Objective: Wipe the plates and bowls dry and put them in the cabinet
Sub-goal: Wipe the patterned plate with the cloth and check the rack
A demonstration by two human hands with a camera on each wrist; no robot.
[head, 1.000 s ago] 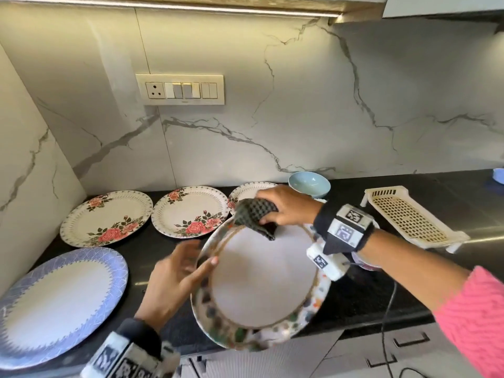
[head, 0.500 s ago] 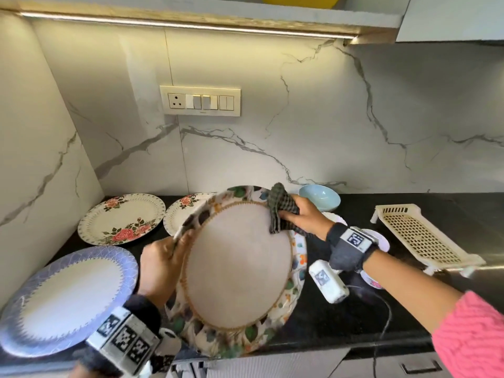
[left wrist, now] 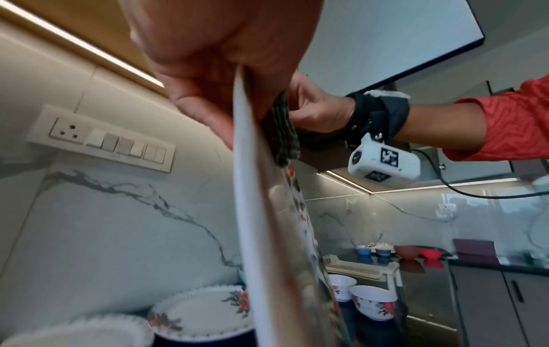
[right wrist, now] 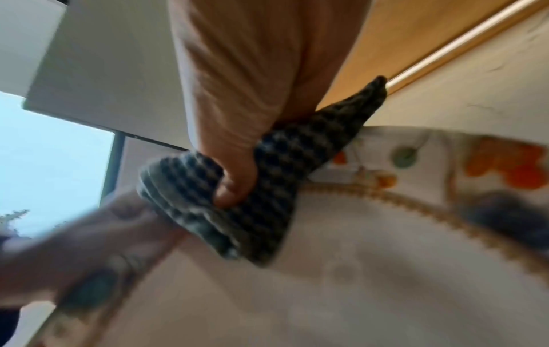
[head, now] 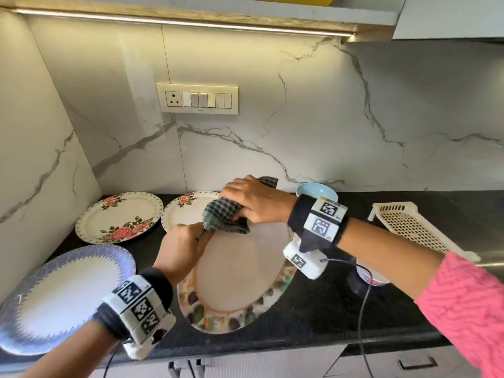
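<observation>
My head camera looks down at the desk (head: 313, 317), wrist cameras look up close, all sharing the plate (head: 240, 274).

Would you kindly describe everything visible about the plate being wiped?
The large plate has a plain pale centre, a beaded tan ring and a rim of coloured leaf-like motifs. It is held tilted above the black counter. The left hand grips its left rim; the right hand presses a dark checked cloth against its upper face.

The right hand (head: 256, 203) has carried the cloth (head: 225, 215) leftward across the plate's (head: 240, 271) top rim.
</observation>
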